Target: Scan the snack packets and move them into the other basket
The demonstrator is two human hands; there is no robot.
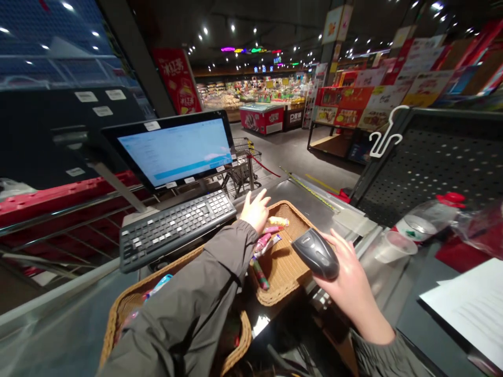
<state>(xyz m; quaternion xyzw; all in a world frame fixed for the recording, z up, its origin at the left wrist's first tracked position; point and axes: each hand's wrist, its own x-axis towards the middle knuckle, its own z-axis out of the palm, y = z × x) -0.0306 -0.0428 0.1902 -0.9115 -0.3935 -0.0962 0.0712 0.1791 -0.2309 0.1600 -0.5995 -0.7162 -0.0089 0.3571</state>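
My right hand (pixel 346 277) is wrapped round a black barcode scanner (pixel 316 254), held above the right side of a woven basket (pixel 301 212). Several small wrapped snacks lie along that basket's left side, among them a pink packet (pixel 262 242) and a green and red stick-shaped one (pixel 259 276). Over the basket's far left edge, my left hand (pixel 255 210) is open with its fingers spread and nothing in it. Beneath my left forearm is a second woven basket (pixel 113 314), largely hidden by the sleeve, with a blue packet (pixel 159 287) showing.
A keyboard (pixel 176 225) and a monitor (pixel 176 152) stand to the left. At the right are a clear bottle with a red cap (pixel 450 200), a plastic cup (pixel 396 246) and paper sheets (pixel 467 309). A white hanger (pixel 387 136) hangs on a black perforated panel (pixel 444 157).
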